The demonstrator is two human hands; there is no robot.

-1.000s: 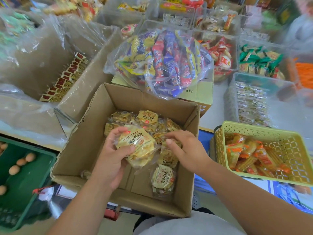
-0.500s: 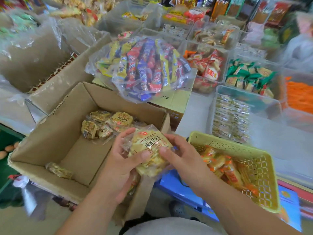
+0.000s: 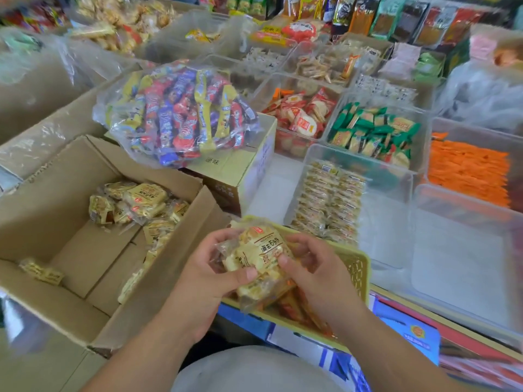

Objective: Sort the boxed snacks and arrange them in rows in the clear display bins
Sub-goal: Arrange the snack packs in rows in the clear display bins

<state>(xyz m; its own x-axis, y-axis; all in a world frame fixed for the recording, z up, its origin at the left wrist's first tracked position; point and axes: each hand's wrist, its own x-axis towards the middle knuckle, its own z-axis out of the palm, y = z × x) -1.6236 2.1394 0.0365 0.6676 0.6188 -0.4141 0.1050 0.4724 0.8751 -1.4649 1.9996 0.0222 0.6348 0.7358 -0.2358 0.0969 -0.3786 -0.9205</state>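
At the left, an open cardboard box [image 3: 56, 193] holds loose yellow snack packets [image 3: 141, 202], most of them heaped near its far wall. Behind it, a clear bag of red, blue and yellow bars [image 3: 181, 114] lies on a smaller carton [image 3: 240, 171]. The left hand [image 3: 203, 278] curls round a bundle of yellow packets [image 3: 260, 258], its thumb pressed on the top one. The right hand [image 3: 319, 278] pinches the bundle's other side between thumb and fingers. The bundle is held above the left end of a yellow basket [image 3: 365, 264]. Further right, a clear bin [image 3: 390, 210] holds pale packets standing in rows [image 3: 331, 202].
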